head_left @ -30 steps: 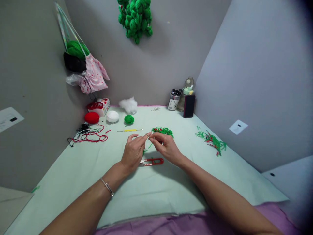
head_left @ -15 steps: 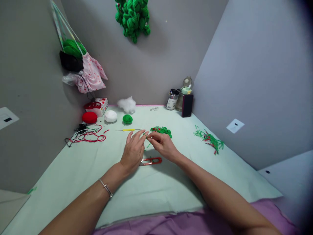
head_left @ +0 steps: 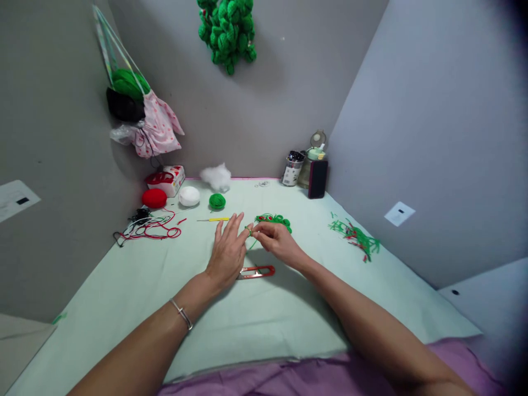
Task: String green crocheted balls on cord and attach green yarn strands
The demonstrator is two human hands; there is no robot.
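Observation:
My left hand (head_left: 226, 254) hovers over the pale green mat (head_left: 124, 286) with its fingers stretched out and a green yarn strand (head_left: 252, 241) looped at the forefinger tip. My right hand (head_left: 278, 242) is closed in a pinch on that same strand, fingertips touching the left forefinger. The strand runs to a small heap of green and red yarn (head_left: 274, 220) just behind my right hand. Red thread snips (head_left: 256, 271) lie flat on the mat under both hands. A yellow-handled crochet hook (head_left: 214, 219) lies just beyond my left fingers.
Red (head_left: 154, 198), white (head_left: 189, 196) and green (head_left: 216, 201) yarn balls sit at the back left, beside a tangle of red cord (head_left: 150, 228) and white stuffing (head_left: 216, 176). A cup (head_left: 292, 171) and dark phone (head_left: 317, 179) stand at the back right. Green yarn scraps (head_left: 357, 236) lie right.
My left fingers have spread out flatter and further forward. My right hand has moved closer until its pinch meets the left forefinger with the green strand.

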